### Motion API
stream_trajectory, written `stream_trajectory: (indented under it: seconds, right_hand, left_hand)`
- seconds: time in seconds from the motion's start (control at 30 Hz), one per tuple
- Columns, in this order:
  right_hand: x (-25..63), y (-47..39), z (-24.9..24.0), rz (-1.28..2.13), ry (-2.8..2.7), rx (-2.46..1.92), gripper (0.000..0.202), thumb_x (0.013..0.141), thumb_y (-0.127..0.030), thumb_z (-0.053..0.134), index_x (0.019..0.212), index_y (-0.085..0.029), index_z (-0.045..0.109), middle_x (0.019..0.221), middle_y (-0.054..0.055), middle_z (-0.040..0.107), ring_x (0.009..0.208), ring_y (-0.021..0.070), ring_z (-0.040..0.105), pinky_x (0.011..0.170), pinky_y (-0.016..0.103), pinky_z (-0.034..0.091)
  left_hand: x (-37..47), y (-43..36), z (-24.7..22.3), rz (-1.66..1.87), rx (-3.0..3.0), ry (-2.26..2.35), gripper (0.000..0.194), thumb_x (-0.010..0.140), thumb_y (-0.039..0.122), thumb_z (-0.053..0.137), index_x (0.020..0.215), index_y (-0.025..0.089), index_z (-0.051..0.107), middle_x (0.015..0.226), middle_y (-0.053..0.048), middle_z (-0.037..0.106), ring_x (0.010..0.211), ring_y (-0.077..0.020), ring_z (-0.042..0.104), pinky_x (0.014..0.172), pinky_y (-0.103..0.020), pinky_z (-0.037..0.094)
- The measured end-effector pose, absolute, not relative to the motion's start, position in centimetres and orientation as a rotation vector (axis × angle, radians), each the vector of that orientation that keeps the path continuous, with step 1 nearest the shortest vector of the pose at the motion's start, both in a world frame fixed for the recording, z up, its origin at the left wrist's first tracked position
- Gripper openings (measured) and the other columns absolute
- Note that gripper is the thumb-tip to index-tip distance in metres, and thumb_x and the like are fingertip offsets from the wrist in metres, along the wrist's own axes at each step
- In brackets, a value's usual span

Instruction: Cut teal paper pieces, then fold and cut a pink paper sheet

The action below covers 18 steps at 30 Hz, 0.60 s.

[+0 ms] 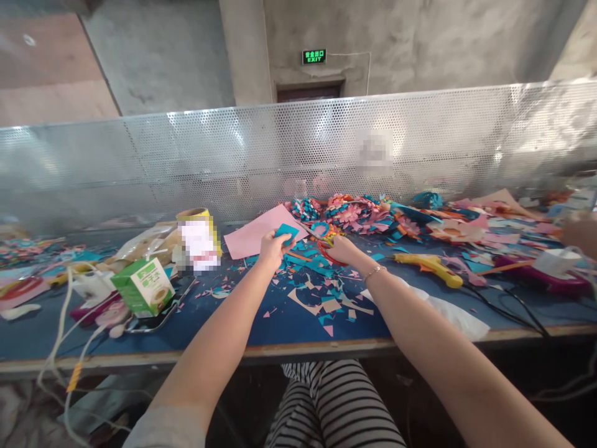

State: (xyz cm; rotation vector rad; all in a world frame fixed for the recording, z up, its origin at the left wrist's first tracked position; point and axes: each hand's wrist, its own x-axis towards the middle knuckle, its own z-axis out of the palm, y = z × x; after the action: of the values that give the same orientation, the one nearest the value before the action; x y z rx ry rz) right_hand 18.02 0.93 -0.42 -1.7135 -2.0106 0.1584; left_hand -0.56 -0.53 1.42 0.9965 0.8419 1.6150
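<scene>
My left hand (274, 247) pinches a small piece of blue paper (286, 233) above the table. Just to its right, my right hand (341, 250) is closed around the handles of red-handled scissors (326, 247), whose blades point left toward the blue paper. Behind my left hand lies a large pink sheet (254, 231). Small blue, pink and tan paper scraps (331, 305) are scattered under and in front of both hands.
A perforated metal panel (280, 149) runs behind the blue table (280, 333). Paper flowers (349, 211) are piled at the back. A green-white box (144, 287) and cables stand left; a yellow glue gun (431, 266) and plastic bag (448, 311) lie right. Another person's hand (581, 235) shows far right.
</scene>
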Motion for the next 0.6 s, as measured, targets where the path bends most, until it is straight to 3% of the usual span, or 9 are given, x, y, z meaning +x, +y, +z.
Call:
stream_trajectory:
  seconds: [0.17, 0.33, 0.6]
  right_hand:
    - [17.4, 0.4, -0.4, 0.527, -1.850, -1.558, 0.042, 0.074, -0.054, 0.056, 0.083, -0.013, 0.054, 0.079, 0.009, 0.063, 0.072, 0.0189, 0.058, 0.057, 0.024, 0.042]
    - [17.0, -0.2, -0.7, 1.000, -1.789, -1.149, 0.035, 0.080, -0.050, 0.051, 0.090, -0.017, 0.051, 0.090, 0.006, 0.061, 0.076, 0.0149, 0.059, 0.059, 0.022, 0.047]
    - [16.8, -0.5, -1.1, 1.220, -1.750, -0.917, 0.033, 0.072, -0.049, 0.060, 0.083, -0.020, 0.048, 0.077, 0.000, 0.054, 0.075, 0.0142, 0.059, 0.062, 0.023, 0.049]
  left_hand:
    - [-0.6, -0.9, 2.1, 1.697, 1.022, 0.838, 0.017, 0.056, 0.008, 0.068, 0.064, 0.013, 0.053, 0.055, 0.001, 0.059, 0.050, -0.0114, 0.059, 0.055, -0.027, 0.051]
    - [-1.0, -0.7, 2.3, 1.789, 0.936, 0.850, 0.016, 0.057, 0.016, 0.071, 0.063, 0.012, 0.056, 0.053, 0.002, 0.056, 0.046, -0.0095, 0.055, 0.053, -0.026, 0.050]
    - [-1.1, -0.6, 2.1, 1.792, 1.010, 0.769, 0.018, 0.053, 0.018, 0.073, 0.060, 0.012, 0.058, 0.050, 0.002, 0.054, 0.045, -0.0097, 0.053, 0.050, -0.025, 0.049]
